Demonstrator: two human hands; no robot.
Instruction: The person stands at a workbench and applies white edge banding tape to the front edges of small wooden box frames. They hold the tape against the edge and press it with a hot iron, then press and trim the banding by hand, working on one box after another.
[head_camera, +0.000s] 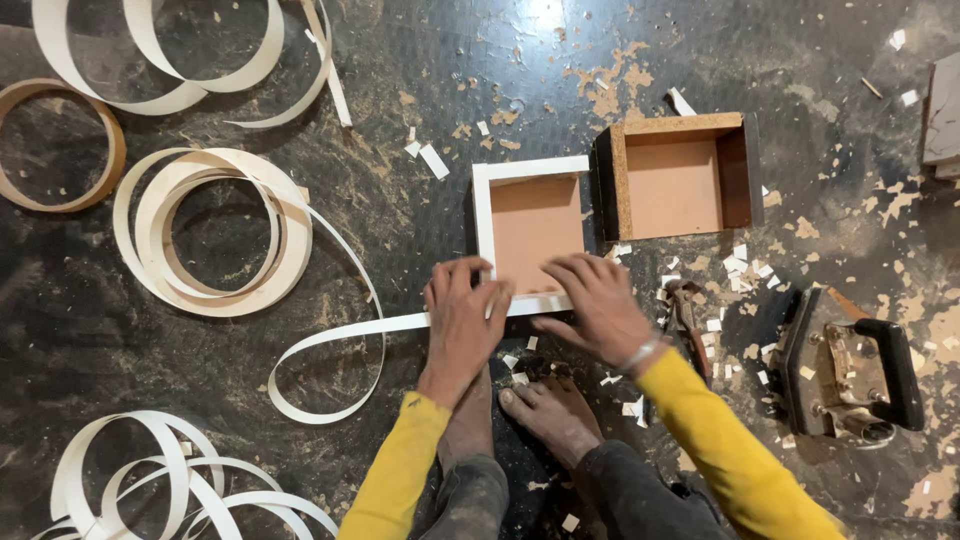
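White edge-banding strip (345, 335), a thin flexible ribbon, is running from a loose loop at the lower left of centre up to the near edge of a small square box of brown particleboard with white-faced edges (530, 235), which is sitting open side up at the middle of the frame. The left hand (465, 320) is lying palm down with fingers curled over the box's near left corner, pressing the strip where it is meeting the box. The right hand (600, 305) is resting just beside it, fingers spread flat and pressing down on the same near edge; neither hand is gripping anything closed. Both arms are wearing yellow sleeves (730, 450), and two bare feet (545, 415) are showing right below the hands. Touching the first box on its right, a second open particleboard box with dark sides (680, 180) is standing at upper centre right. A small hand tool with a reddish handle (688, 315) is lying just right of the right hand. Farther right, a heavy black flat iron with a black handle (850, 370) is sitting on the dark stone floor (420, 200), which is scattered with chips and sawdust. Coils of white banding (215, 230) are lying at left, upper left and lower left, and a tan ring of banding (60, 145) is lying at the far left edge.
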